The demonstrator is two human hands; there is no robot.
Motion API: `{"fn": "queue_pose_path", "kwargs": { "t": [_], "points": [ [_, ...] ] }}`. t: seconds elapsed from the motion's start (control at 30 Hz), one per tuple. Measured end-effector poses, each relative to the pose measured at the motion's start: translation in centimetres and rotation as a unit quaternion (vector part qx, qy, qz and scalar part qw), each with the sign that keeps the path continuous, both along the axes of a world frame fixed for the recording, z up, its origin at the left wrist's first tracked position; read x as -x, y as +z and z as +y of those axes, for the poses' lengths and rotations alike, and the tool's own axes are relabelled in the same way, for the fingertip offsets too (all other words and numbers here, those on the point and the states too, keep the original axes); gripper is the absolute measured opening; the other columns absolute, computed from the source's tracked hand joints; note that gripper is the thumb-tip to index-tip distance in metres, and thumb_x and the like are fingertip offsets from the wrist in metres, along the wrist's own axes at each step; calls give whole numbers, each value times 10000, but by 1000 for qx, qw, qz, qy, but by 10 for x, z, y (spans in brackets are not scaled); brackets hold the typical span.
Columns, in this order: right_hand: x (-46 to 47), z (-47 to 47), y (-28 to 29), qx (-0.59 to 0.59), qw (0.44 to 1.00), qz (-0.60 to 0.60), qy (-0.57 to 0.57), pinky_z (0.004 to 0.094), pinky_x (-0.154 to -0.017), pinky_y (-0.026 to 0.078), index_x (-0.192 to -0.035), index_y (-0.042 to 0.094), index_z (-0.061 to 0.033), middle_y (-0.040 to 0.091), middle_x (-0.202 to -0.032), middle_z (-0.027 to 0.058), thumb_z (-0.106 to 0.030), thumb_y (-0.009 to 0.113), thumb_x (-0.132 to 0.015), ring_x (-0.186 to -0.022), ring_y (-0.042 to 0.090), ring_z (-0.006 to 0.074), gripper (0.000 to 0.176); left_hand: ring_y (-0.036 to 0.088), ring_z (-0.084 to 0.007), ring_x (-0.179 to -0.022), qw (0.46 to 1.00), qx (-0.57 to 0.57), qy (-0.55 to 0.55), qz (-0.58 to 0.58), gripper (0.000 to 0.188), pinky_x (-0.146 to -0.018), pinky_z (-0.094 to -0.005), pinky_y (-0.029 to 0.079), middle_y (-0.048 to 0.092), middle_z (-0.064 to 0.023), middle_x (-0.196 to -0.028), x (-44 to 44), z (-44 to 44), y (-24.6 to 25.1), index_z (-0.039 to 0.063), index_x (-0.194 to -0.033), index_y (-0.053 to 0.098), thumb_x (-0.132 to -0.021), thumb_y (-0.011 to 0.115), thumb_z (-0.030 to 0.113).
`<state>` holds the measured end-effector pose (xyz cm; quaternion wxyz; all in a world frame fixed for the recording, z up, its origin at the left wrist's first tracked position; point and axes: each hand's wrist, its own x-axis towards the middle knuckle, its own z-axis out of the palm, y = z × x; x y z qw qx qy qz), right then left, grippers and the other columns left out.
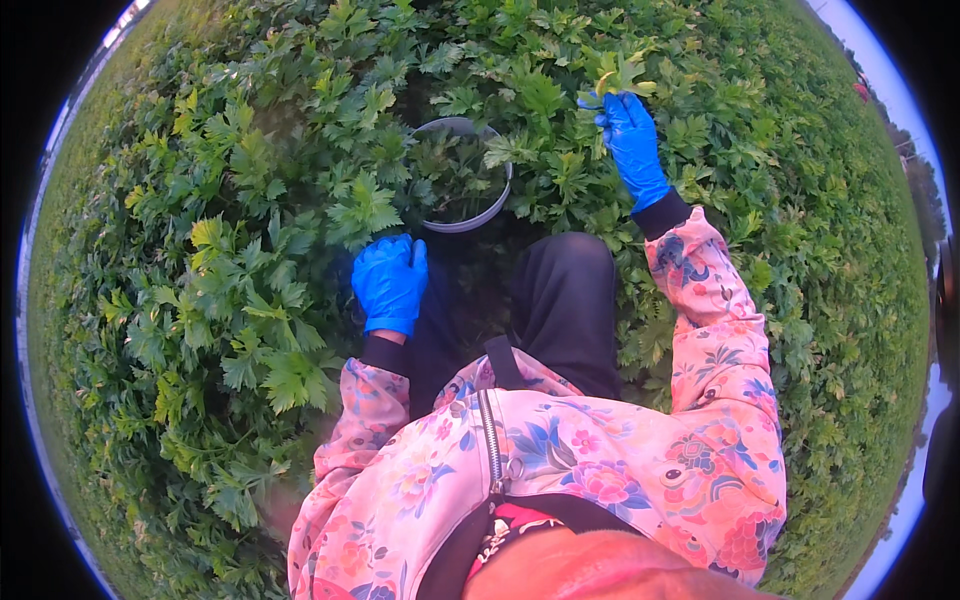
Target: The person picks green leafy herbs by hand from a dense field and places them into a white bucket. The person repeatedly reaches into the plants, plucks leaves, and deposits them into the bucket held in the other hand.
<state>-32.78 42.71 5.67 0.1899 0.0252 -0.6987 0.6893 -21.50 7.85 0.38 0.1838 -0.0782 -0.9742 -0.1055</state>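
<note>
My right hand (628,146), in a blue glove, reaches out to the upper right and pinches a pale yellow-green leaf sprig (626,75) by its stem. My left hand (390,285), gloved the same way, is curled beside my left knee, near the leaves; whether it grips anything is hidden. Between and beyond the hands stands a round grey bucket (478,219) with picked-looking greens (457,169) inside its rim. Leaves of the surrounding plants hang partly over the bucket's edge.
Dense leafy green plants (285,300), like celery or a similar crop, surround me on all sides. My right knee (574,277), in dark trousers, is just below the bucket. A small red thing (861,91) shows far off at the field's upper right edge.
</note>
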Motion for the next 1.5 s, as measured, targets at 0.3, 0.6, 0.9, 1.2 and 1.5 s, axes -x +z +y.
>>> {"fn": "queue_pose_path", "kwargs": {
  "t": [0.3, 0.6, 0.9, 1.2, 1.5],
  "points": [
    [36, -80, -28, -317, 948, 0, 31, 333, -867, 483, -1196, 582, -64, 663, -1086, 142, -313, 653, -893, -969, 637, 276, 398, 625, -284, -728, 998, -33, -8, 52, 177, -668, -405, 487, 664, -92, -796, -2, -8, -6, 111, -830, 705, -835, 653, 281],
    [111, 74, -13, -537, 807, 94, -227, 383, -837, 498, -1129, 643, -98, 615, -1028, 144, -87, 572, -864, -948, 603, 337, 275, 619, -269, -743, 999, -12, 4, 31, 180, -675, -402, 481, 658, -70, -799, 1, -2, -8, 120, -818, 687, -833, 651, 296],
    [47, 208, -37, -676, 597, -325, -284, 435, -795, 548, -942, 733, -135, 692, -1012, 120, -243, 592, -825, -966, 670, 305, 212, 623, -268, -768, 1000, -7, -1, 21, 192, -710, -398, 482, 674, -65, -842, 2, 6, -4, 118, -876, 697, -837, 649, 299],
    [62, 255, -42, -571, 633, -451, -264, 433, -889, 493, -1025, 703, -84, 645, -1128, 184, -362, 595, -838, -1055, 613, 368, 351, 625, -267, -785, 1000, -8, -4, 12, 179, -721, -398, 484, 675, -66, -862, 2, 6, -6, 117, -896, 700, -835, 662, 281],
    [136, 313, -100, -485, 753, -402, -188, 438, -816, 497, -1013, 688, -62, 678, -1023, 162, -293, 620, -844, -939, 657, 332, 295, 628, -277, -786, 999, -12, -19, 28, 164, -716, -400, 490, 677, -79, -890, 5, 8, -8, 115, -904, 701, -827, 680, 259]
  ]
}}
